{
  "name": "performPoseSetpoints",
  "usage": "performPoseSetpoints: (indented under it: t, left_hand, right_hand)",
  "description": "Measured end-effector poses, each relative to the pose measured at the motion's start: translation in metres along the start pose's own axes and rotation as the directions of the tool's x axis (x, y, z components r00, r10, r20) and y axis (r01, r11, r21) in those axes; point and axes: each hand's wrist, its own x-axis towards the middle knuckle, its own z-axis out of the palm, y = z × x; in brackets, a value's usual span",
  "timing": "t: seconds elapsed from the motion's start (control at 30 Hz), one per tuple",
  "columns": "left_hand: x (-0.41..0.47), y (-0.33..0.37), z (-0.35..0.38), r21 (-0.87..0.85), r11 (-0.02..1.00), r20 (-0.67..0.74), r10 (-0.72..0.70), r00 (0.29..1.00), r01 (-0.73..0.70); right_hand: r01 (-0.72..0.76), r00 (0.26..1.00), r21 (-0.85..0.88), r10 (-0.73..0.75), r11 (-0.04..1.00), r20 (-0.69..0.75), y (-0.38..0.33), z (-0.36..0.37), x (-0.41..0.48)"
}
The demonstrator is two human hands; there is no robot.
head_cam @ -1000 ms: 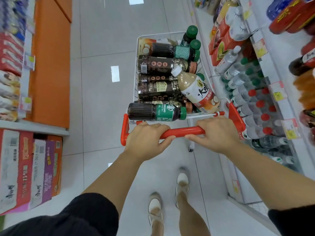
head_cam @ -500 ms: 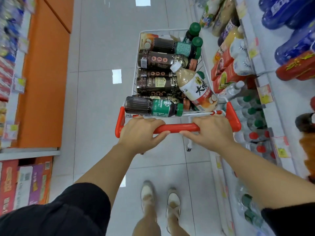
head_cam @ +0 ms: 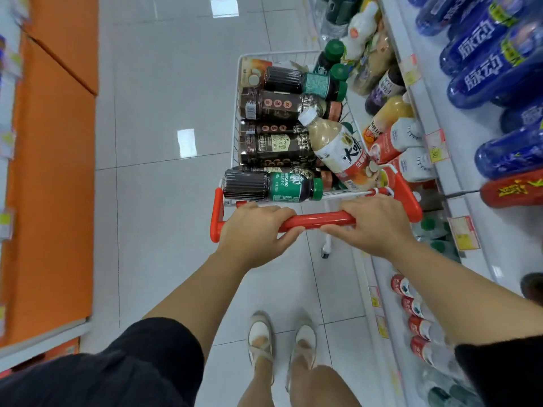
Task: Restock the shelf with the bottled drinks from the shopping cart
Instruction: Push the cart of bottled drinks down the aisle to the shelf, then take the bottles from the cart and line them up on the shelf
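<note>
Head camera looks steeply down — close over the cart handle (head_cam: pixel 317 220).

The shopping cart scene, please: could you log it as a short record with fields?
left hand: gripping the red cart handle
right hand: gripping the same handle
cart: full of bottles lying on their sides
nearest bottle: green-label coffee bottle, lying across the cart by the handle
pale bottle: resting on top, white cap up
shelf: on the right, stocked with drinks
</note>
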Motion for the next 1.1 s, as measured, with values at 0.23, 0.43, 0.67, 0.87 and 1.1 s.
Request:
performPoseSetpoints:
  t: [0.23, 0.43, 0.67, 0.87, 1.1]
  left_hand:
    - [0.071, -0.025, -0.011, -0.060, 0.998, 0.046, 0.004, 0.999, -0.001]
    - [0.132, -0.043, -0.016, -0.125, 0.991, 0.146, -0.030, 0.989, 0.049]
    - [0.195, -0.067, -0.033, -0.268, 0.958, 0.307, -0.017, 0.951, 0.104]
    - [0.242, -0.082, -0.049, -0.438, 0.885, 0.487, 0.082, 0.870, 0.161]
    - [0.300, -0.117, -0.093, -0.579, 0.797, 0.491, 0.173, 0.854, 0.172]
  right_hand:
    - [0.005, 0.998, -0.020, -0.003, 1.000, 0.061, 0.034, -0.013, 0.064]
    - [0.007, 0.992, -0.022, -0.004, 1.000, 0.127, 0.067, -0.024, 0.116]
    - [-0.045, 0.976, 0.039, 0.036, 0.998, 0.214, 0.096, -0.036, 0.169]
    - [-0.222, 0.911, 0.113, 0.165, 0.968, 0.378, 0.112, -0.050, 0.202]
    - [-0.552, 0.784, 0.249, 0.394, 0.795, 0.479, 0.110, -0.071, 0.226]
